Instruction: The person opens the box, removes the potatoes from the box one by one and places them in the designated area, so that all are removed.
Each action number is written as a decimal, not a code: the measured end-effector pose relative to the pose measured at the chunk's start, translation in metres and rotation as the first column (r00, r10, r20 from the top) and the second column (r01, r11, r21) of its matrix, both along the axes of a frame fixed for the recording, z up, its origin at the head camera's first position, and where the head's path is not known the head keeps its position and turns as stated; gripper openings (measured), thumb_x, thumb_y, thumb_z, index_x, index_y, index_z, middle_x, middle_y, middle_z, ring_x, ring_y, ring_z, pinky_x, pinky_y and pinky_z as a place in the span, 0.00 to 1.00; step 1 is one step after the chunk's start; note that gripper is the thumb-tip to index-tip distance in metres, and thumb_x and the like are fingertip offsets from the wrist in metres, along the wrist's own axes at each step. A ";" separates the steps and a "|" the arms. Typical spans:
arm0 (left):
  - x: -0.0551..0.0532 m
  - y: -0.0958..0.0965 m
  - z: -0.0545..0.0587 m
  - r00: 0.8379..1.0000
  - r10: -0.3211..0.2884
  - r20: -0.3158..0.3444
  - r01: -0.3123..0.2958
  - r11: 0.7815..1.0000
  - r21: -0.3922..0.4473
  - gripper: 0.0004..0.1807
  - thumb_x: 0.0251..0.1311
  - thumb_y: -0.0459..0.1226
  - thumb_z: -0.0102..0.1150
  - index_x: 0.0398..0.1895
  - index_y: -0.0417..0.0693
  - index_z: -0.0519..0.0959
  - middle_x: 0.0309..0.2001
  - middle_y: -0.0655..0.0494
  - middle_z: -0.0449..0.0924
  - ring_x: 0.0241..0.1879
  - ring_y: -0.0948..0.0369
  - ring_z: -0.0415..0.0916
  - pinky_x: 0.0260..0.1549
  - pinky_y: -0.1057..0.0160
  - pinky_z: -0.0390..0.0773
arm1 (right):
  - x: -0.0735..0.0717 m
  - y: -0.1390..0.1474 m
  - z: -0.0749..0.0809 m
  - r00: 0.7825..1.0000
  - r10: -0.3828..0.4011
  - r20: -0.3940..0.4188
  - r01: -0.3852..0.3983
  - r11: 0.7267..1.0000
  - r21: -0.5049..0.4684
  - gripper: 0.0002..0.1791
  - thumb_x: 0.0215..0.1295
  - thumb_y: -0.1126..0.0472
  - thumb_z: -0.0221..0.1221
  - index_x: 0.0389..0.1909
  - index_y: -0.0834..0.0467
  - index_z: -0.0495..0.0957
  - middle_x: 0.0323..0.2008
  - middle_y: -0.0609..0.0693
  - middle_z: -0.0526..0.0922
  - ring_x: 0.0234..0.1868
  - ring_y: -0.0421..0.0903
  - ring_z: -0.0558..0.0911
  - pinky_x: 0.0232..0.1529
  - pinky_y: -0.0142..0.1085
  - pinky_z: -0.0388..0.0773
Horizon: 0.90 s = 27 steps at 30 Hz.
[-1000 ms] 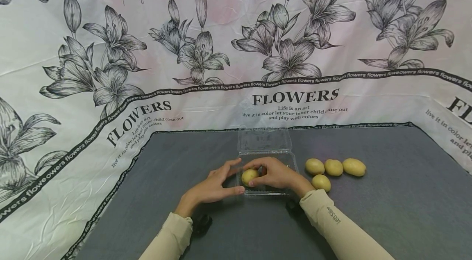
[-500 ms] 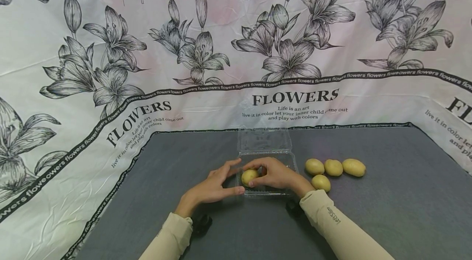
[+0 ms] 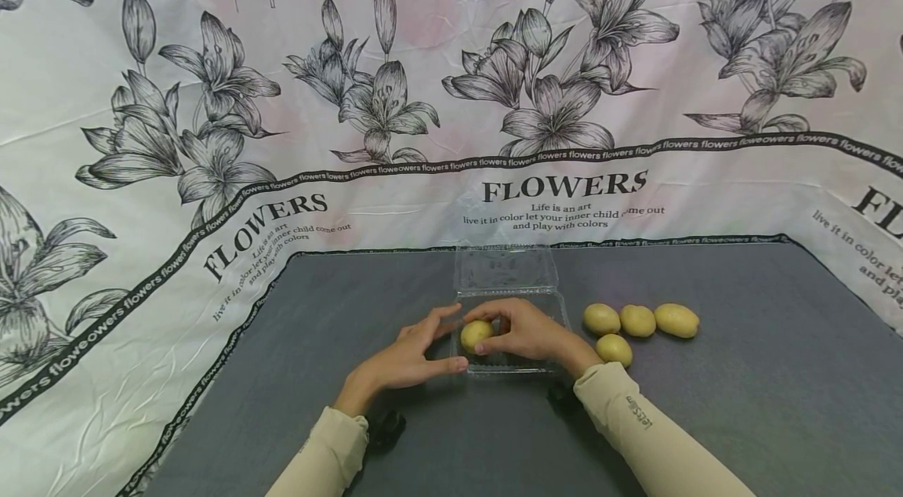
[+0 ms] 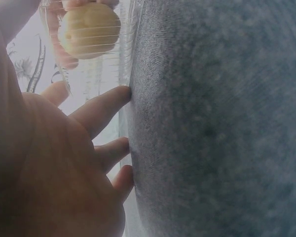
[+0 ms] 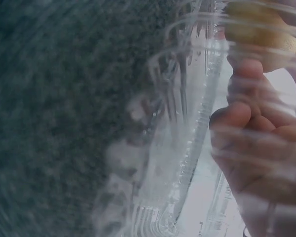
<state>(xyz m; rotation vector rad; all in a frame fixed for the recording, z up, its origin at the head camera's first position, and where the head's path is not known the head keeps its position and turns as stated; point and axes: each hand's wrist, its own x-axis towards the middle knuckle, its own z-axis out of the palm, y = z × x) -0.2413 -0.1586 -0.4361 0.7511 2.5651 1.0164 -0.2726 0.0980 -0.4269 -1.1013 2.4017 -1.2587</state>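
My right hand [image 3: 527, 329] pinches a yellow potato [image 3: 473, 335] between thumb and fingers, over the left part of a clear plastic clamshell container [image 3: 518, 369]. The same potato [image 4: 91, 32] shows through the ribbed clear wall in the left wrist view. My left hand [image 3: 405, 356] stands at the container's left side, fingers spread and fairly straight, with the thumb by the near left corner. In the right wrist view the curled fingers of the right hand [image 5: 266, 133] show through the plastic, under the potato.
The container's lid [image 3: 505, 270] stands raised at the back. Several potatoes lie on the grey table [image 3: 762, 371] to the right, among them a long one [image 3: 677, 321] and one [image 3: 614, 350] near my right wrist. A floral cloth [image 3: 395, 207] hangs behind the table.
The potato in my right hand has shifted very slightly up and to the left in the head view. My left hand and the container stay where they were.
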 end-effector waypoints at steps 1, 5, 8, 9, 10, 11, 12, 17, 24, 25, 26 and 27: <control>0.000 0.000 0.000 1.000 0.000 0.000 0.000 1.000 -0.001 0.49 0.65 0.64 0.58 0.82 0.63 0.46 0.79 0.58 0.60 0.81 0.52 0.51 0.74 0.34 0.43 | 0.000 0.000 0.000 1.000 0.001 -0.003 -0.001 1.000 -0.001 0.24 0.66 0.58 0.69 0.62 0.57 0.80 0.53 0.55 0.86 0.27 0.40 0.80 0.34 0.33 0.80; 0.000 0.000 0.001 1.000 0.001 0.005 -0.001 1.000 -0.001 0.49 0.66 0.64 0.58 0.82 0.63 0.46 0.79 0.58 0.59 0.81 0.52 0.51 0.74 0.33 0.42 | 0.000 0.000 0.001 1.000 -0.001 -0.006 0.001 1.000 -0.002 0.24 0.66 0.57 0.69 0.62 0.56 0.80 0.52 0.55 0.86 0.27 0.38 0.81 0.35 0.33 0.81; 0.001 0.000 0.001 1.000 0.007 0.012 -0.007 1.000 0.000 0.48 0.66 0.63 0.58 0.82 0.65 0.46 0.79 0.58 0.59 0.81 0.51 0.50 0.74 0.33 0.41 | 0.000 0.000 0.001 1.000 -0.006 -0.010 0.006 1.000 -0.001 0.25 0.65 0.57 0.69 0.62 0.55 0.80 0.52 0.54 0.86 0.27 0.37 0.80 0.34 0.33 0.80; 0.001 0.000 0.001 1.000 0.009 0.012 -0.009 1.000 -0.001 0.48 0.66 0.63 0.58 0.82 0.65 0.46 0.79 0.57 0.59 0.81 0.50 0.49 0.75 0.33 0.41 | 0.000 0.000 0.001 1.000 -0.008 -0.011 0.008 1.000 -0.001 0.25 0.65 0.57 0.69 0.62 0.55 0.80 0.52 0.54 0.86 0.27 0.37 0.80 0.34 0.33 0.80; 0.001 0.000 0.001 1.000 0.011 0.012 -0.011 1.000 -0.003 0.48 0.66 0.63 0.59 0.82 0.65 0.46 0.79 0.57 0.60 0.81 0.50 0.49 0.75 0.33 0.41 | 0.000 0.000 0.001 1.000 -0.008 -0.013 0.008 1.000 -0.002 0.25 0.65 0.57 0.69 0.62 0.55 0.80 0.52 0.54 0.86 0.27 0.37 0.80 0.33 0.33 0.80; 0.001 0.000 0.001 1.000 0.013 0.012 -0.013 1.000 -0.005 0.48 0.66 0.62 0.59 0.82 0.65 0.46 0.79 0.57 0.60 0.81 0.50 0.49 0.75 0.33 0.41 | 0.000 0.000 0.000 1.000 -0.008 -0.017 0.008 1.000 -0.003 0.25 0.65 0.57 0.69 0.62 0.56 0.80 0.52 0.54 0.86 0.27 0.38 0.80 0.33 0.33 0.80; 0.001 0.001 0.001 1.000 0.013 0.011 -0.013 1.000 -0.006 0.48 0.67 0.62 0.59 0.82 0.65 0.46 0.79 0.57 0.60 0.81 0.50 0.49 0.75 0.33 0.41 | 0.000 0.000 0.001 1.000 -0.008 -0.017 0.007 1.000 -0.005 0.25 0.65 0.57 0.69 0.62 0.56 0.80 0.52 0.54 0.86 0.27 0.38 0.80 0.33 0.33 0.80; 0.001 0.001 0.002 1.000 0.013 0.010 -0.013 1.000 -0.010 0.47 0.67 0.60 0.59 0.82 0.64 0.46 0.79 0.56 0.60 0.80 0.52 0.51 0.75 0.34 0.42 | 0.000 0.000 0.001 1.000 -0.006 -0.021 0.006 1.000 -0.013 0.25 0.65 0.57 0.69 0.63 0.56 0.80 0.53 0.55 0.86 0.28 0.41 0.80 0.33 0.33 0.80; 0.001 0.001 0.002 1.000 0.016 0.009 -0.016 1.000 -0.012 0.47 0.67 0.60 0.59 0.81 0.66 0.46 0.79 0.57 0.59 0.80 0.53 0.52 0.75 0.35 0.42 | 0.000 0.001 0.003 1.000 -0.014 -0.024 0.014 1.000 -0.020 0.25 0.65 0.58 0.69 0.62 0.57 0.80 0.54 0.55 0.86 0.28 0.43 0.81 0.33 0.33 0.80; 0.001 0.001 0.002 1.000 0.017 0.009 -0.017 1.000 -0.012 0.47 0.67 0.60 0.59 0.81 0.66 0.46 0.79 0.57 0.59 0.80 0.54 0.53 0.75 0.35 0.42 | 0.001 0.001 0.003 1.000 -0.015 -0.025 0.014 1.000 -0.023 0.25 0.65 0.58 0.69 0.62 0.57 0.80 0.54 0.55 0.86 0.27 0.44 0.81 0.32 0.33 0.80; 0.001 0.001 0.002 1.000 0.017 0.008 -0.017 1.000 -0.013 0.47 0.67 0.60 0.59 0.81 0.66 0.46 0.79 0.57 0.59 0.80 0.54 0.53 0.75 0.35 0.42 | 0.001 0.001 0.004 0.999 -0.016 -0.029 0.015 1.000 -0.025 0.25 0.65 0.58 0.69 0.62 0.57 0.80 0.54 0.55 0.86 0.27 0.44 0.81 0.32 0.33 0.80; 0.001 0.001 0.001 1.000 0.018 0.008 -0.018 1.000 -0.013 0.47 0.67 0.61 0.59 0.81 0.66 0.46 0.79 0.57 0.59 0.80 0.55 0.54 0.75 0.35 0.42 | 0.001 0.001 0.004 0.999 -0.016 -0.034 0.015 1.000 -0.027 0.25 0.65 0.58 0.69 0.62 0.57 0.80 0.54 0.55 0.86 0.27 0.43 0.80 0.31 0.33 0.79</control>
